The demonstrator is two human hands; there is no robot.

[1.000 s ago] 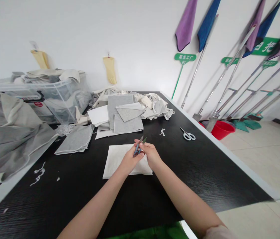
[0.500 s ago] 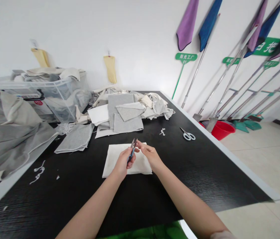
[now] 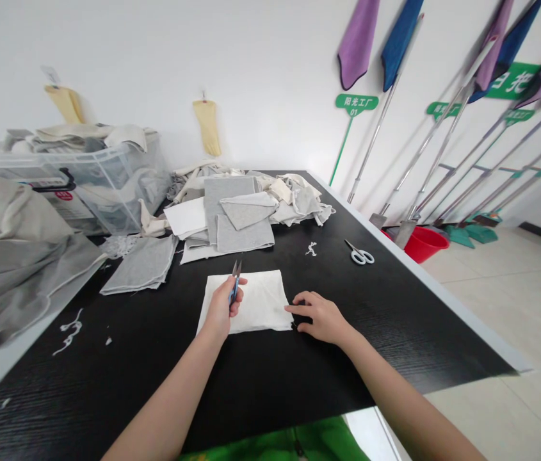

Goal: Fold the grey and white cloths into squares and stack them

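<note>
My left hand (image 3: pixel 223 303) is closed round small blue-handled thread snips (image 3: pixel 234 285), whose blades point up and away from me. Below them a folded white cloth (image 3: pixel 258 298) lies flat on the black table. At the cloth's right edge is my right hand (image 3: pixel 319 316), fingers apart and bent, the fingertips at or just over its edge. I cannot tell whether they press on it. No object shows in the right hand.
White-handled scissors (image 3: pixel 360 255) lie to the right, near loose thread scraps (image 3: pixel 311 248). Behind is a pile of grey and white cloths (image 3: pixel 244 211). A folded grey cloth (image 3: pixel 140 266) and a clear plastic box (image 3: pixel 121 186) stand left. Mops lean by a red bucket (image 3: pixel 424 244).
My hands have moved apart. The left, with the snips, has shifted left; the right has left the snips' blades and come down to the cloth's right edge.
</note>
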